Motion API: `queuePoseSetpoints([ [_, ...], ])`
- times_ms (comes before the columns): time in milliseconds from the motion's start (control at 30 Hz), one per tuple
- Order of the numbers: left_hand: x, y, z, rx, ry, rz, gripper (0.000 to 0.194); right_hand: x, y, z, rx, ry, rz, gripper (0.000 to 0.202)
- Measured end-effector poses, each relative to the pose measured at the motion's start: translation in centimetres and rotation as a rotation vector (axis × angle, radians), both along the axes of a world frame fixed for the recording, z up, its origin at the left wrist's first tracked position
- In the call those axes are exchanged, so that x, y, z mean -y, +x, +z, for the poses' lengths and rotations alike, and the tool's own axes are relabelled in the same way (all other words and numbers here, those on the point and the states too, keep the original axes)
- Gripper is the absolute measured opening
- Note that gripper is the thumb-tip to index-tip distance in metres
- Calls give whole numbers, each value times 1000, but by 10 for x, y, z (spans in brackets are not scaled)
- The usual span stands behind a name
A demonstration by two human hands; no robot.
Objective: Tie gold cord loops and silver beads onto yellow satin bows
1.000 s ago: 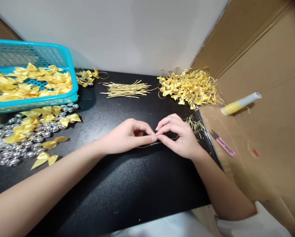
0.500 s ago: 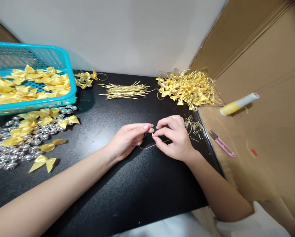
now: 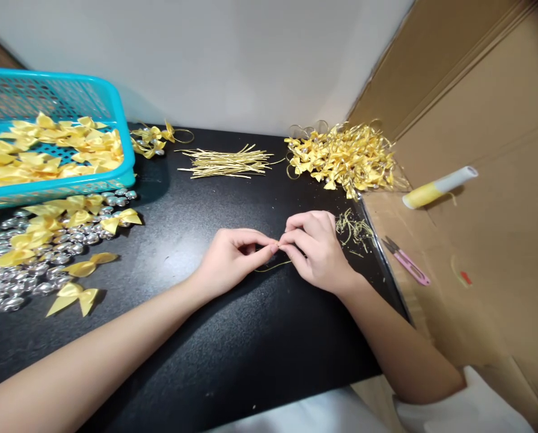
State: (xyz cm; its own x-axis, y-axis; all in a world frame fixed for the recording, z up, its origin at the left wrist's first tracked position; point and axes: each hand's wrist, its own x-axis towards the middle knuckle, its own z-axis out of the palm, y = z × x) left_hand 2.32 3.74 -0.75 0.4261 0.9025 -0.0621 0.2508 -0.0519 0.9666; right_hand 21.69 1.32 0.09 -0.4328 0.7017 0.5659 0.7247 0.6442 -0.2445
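Over the middle of the black table, my left hand (image 3: 237,255) and my right hand (image 3: 316,249) meet at their fingertips. Both are closed in a pinch on a thin gold cord (image 3: 273,266), part of which curves below the fingers. Its pinched ends are mostly hidden by my fingertips. Just beyond my right hand lies a small heap of cord clippings (image 3: 353,230). Farther back, a bundle of straight cut gold cords (image 3: 226,162) rests on the table.
A turquoise basket (image 3: 127,159) of yellow ribbon bows stands at left, with silver beads (image 3: 38,276) and loose bows (image 3: 74,297) before it. Finished-looking bows with cord loops (image 3: 341,156) are piled back right. Pink thread snips (image 3: 408,264) and a yellow-white tube (image 3: 440,187) lie on cardboard at right.
My left thumb and fingers have shifted to pinch the cord right against my right fingertips. The gap between the hands has closed. The view has moved slightly.
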Motion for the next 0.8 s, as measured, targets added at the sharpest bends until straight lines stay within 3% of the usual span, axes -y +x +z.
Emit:
queuePoseSetpoints([
  [167, 0, -1, -1, -39, 17, -70, 23, 0, -2, 0, -105, -90, 8, 10],
  [267, 0, -1, -2, -6, -26, -28, 24, -2, -1, 1, -230, -237, 12, 3],
  [367, 0, -2, -1, 62, -61, -15, 24, -5, 1, 0, -290, -389, 62, 16],
  [433, 0, -2, -1, 94, -69, -24, 22, -6, 2, 0, -288, -448, 106, 12],
  [800, -4, -1, -1, 184, 3, -67, 17, -5, 0, 0, -297, -409, 90, 11],
])
